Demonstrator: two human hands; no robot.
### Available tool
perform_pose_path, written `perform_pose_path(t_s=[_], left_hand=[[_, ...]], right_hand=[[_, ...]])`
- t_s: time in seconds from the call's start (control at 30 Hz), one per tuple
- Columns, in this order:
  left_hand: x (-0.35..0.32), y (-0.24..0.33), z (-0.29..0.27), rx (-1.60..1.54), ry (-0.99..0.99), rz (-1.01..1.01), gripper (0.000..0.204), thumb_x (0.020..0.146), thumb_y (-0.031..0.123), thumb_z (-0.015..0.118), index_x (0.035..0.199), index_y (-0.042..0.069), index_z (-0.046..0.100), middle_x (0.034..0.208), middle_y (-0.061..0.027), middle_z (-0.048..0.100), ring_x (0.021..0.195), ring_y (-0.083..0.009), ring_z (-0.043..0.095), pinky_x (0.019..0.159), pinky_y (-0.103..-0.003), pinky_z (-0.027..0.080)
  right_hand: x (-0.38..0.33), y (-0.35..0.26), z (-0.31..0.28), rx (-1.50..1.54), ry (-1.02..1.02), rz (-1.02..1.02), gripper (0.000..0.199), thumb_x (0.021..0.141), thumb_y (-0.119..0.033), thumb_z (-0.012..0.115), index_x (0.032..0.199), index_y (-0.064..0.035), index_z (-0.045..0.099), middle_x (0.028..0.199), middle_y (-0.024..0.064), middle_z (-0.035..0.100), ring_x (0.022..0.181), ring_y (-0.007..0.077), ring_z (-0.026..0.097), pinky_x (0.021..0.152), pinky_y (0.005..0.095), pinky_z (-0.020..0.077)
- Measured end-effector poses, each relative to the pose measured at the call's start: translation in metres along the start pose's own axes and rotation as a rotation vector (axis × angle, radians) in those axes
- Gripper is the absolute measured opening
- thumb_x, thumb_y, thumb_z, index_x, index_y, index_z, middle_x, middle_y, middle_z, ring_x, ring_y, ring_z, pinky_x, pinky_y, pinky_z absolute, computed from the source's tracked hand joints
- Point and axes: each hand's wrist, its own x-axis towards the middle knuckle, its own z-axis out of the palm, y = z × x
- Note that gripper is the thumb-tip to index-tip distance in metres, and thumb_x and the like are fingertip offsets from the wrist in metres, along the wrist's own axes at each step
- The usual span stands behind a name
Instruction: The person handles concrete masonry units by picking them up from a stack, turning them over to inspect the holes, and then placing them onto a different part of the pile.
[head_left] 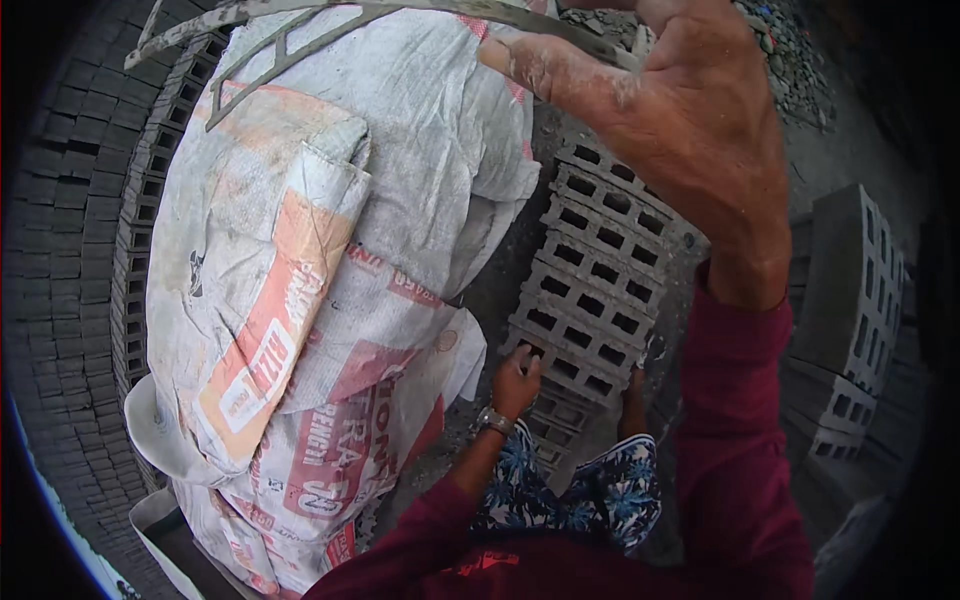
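My left hand (pixel 517 385), with a watch at the wrist, is at the near left edge of a row of grey hollow concrete blocks (pixel 575 345). Its fingers curl at a hole of one block. Close to the camera, my right hand (pixel 690 130) is raised at the upper right, dusty, with the thumb stretched out to the left. Its other fingers run past the top edge of the picture. A curved grey slatted frame (pixel 400 8) passes behind that thumb, and I cannot tell whether the hand touches it.
Large dusty white-and-red woven sacks (pixel 400 150) bulge at left, a folded one (pixel 285 310) on top. Stacked blocks (pixel 75 220) fill the far left. More hollow blocks (pixel 860 290) stand at right. Gravel (pixel 790 60) lies at the back right. A pale curved rim (pixel 165 440) shows beside the sacks.
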Motion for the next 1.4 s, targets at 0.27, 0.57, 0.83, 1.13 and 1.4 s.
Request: perform_pose_path(t_s=[0.27, 0.57, 0.83, 1.13, 1.4], left_hand=[[-0.050, -0.112, -0.019, -0.153, 0.020, -0.298, 0.039, 0.092, 0.021, 0.066, 0.118, -0.007, 0.063, 0.109, -0.0192, 0.070, 0.098, -0.0239, 0.068, 0.086, -0.034, 0.052], [0.040, -0.234, 0.042, 0.390, -0.065, -0.272, 0.064, 0.080, 0.034, 0.074, 0.127, -0.007, 0.059, 0.118, -0.0269, 0.066, 0.110, -0.0391, 0.064, 0.095, -0.042, 0.050], [0.139, -0.262, 0.100, 0.534, -0.383, -0.416, 0.076, 0.068, 0.045, 0.084, 0.112, -0.012, 0.060, 0.106, -0.0280, 0.068, 0.098, -0.0347, 0.068, 0.086, -0.040, 0.052], [0.136, -0.263, 0.108, 0.356, -0.367, -0.363, 0.044, 0.068, 0.029, 0.081, 0.083, -0.009, 0.067, 0.086, -0.0219, 0.071, 0.081, -0.0288, 0.069, 0.075, -0.040, 0.053], [0.036, -0.197, 0.076, 0.582, -0.164, -0.316, 0.042, 0.063, 0.031, 0.077, 0.074, -0.009, 0.068, 0.082, -0.0314, 0.068, 0.081, -0.0443, 0.069, 0.076, -0.048, 0.052]], right_hand=[[-0.229, 0.024, 0.037, 0.433, -0.129, 1.045, 0.040, 0.096, -0.038, 0.062, 0.108, -0.0012, 0.072, 0.094, 0.0104, 0.073, 0.083, 0.0135, 0.066, 0.082, 0.0293, 0.0518], [-0.609, -0.007, 0.148, -0.160, -0.887, 1.613, 0.049, 0.089, -0.047, 0.062, 0.090, 0.0005, 0.073, 0.088, 0.0231, 0.071, 0.088, 0.0385, 0.067, 0.090, 0.0531, 0.0428], [-0.664, 0.014, 0.217, -0.362, -0.710, 1.540, 0.072, 0.088, -0.059, 0.059, 0.103, 0.0106, 0.067, 0.105, 0.0273, 0.068, 0.104, 0.0418, 0.063, 0.108, 0.0530, 0.0280], [-0.696, 0.032, 0.245, -0.420, -0.632, 1.733, 0.059, 0.078, -0.052, 0.071, 0.079, 0.0067, 0.072, 0.086, 0.0236, 0.071, 0.095, 0.0375, 0.064, 0.110, 0.0504, 0.0255], [-0.696, -0.002, 0.186, -0.322, -0.629, 1.758, 0.050, 0.071, -0.044, 0.076, 0.073, 0.0051, 0.069, 0.082, 0.0256, 0.069, 0.092, 0.0370, 0.064, 0.102, 0.0437, 0.0348]])
